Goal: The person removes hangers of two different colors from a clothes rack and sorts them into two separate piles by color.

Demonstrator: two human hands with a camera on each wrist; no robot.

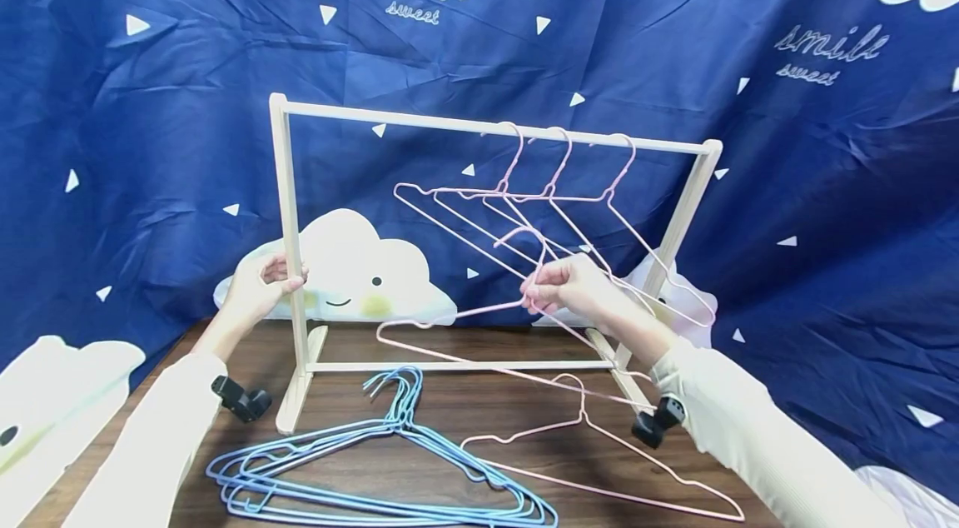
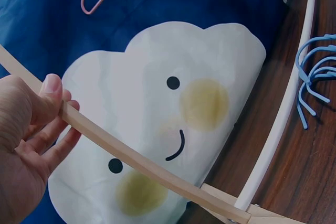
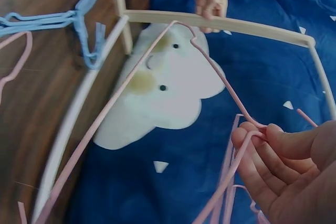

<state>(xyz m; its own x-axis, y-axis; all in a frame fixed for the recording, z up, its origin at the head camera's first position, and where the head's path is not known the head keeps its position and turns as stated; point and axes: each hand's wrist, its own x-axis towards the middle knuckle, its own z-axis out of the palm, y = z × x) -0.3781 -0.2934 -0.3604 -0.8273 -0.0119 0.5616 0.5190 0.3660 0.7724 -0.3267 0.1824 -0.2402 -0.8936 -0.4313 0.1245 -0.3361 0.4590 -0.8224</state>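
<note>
In the head view a pale wooden rack [image 1: 419,122] stands on the table. My left hand [image 1: 258,286] grips its left post [image 2: 131,156], with the thumb on one side and fingertips on the other in the left wrist view. My right hand [image 1: 577,286] pinches a pink wire hanger [image 1: 490,310] by the neck just below its hook. That hanger is tilted in front of the rack, its hook below the top bar. Three pink hangers [image 1: 517,153] hang from the right half of the bar. Thumb and fingertips meet on the wire in the right wrist view.
Several blue hangers [image 1: 400,428] lie stacked on the dark wood table [image 1: 337,395] before the rack. Another pink hanger [image 1: 583,405] lies to their right. Behind everything hangs a blue curtain [image 1: 187,136] with clouds. A lower bar [image 1: 449,366] joins the rack's feet.
</note>
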